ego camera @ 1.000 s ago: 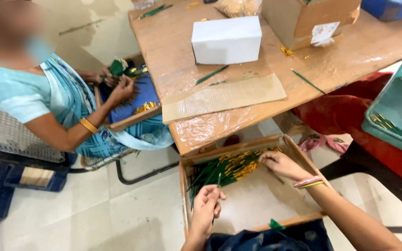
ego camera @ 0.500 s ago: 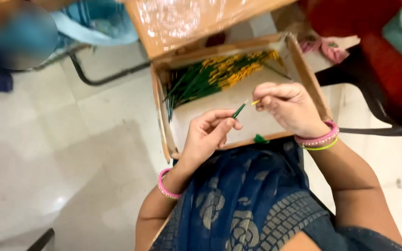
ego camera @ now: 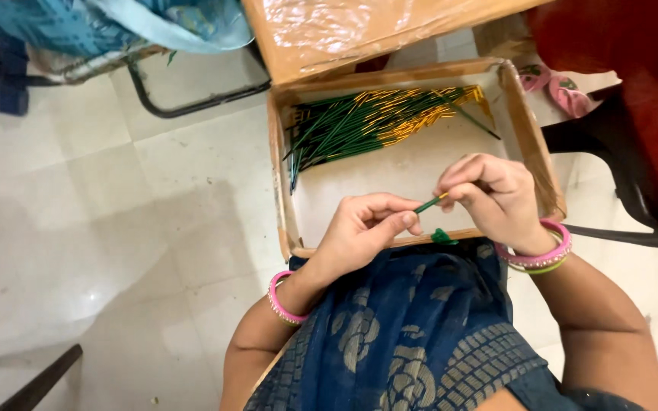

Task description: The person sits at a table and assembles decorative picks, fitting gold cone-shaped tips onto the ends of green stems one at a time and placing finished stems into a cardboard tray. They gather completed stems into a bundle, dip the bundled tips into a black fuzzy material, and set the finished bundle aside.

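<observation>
My left hand (ego camera: 363, 228) and my right hand (ego camera: 493, 196) pinch the two ends of one thin green stick with a yellow tip (ego camera: 429, 203), held over the near edge of a shallow cardboard tray (ego camera: 282, 190). At the far end of the tray lies a heap of several green and yellow sticks (ego camera: 378, 119). A small green scrap (ego camera: 443, 237) sits on the tray's near rim. Both wrists wear pink bangles. My lap, in blue patterned cloth (ego camera: 405, 327), fills the bottom of the view.
A wooden table covered in clear plastic (ego camera: 344, 30) overhangs the tray's far side. A metal chair leg (ego camera: 184, 103) and another person's light blue cloth (ego camera: 116, 27) are at top left. A red seat (ego camera: 626, 84) and pink sandals (ego camera: 561, 87) are at right. White floor tiles (ego camera: 100, 228) lie left.
The view dropped from the table and the seated person to my lap and the tray. My right hand left the heap and both hands now hold one stick between them.
</observation>
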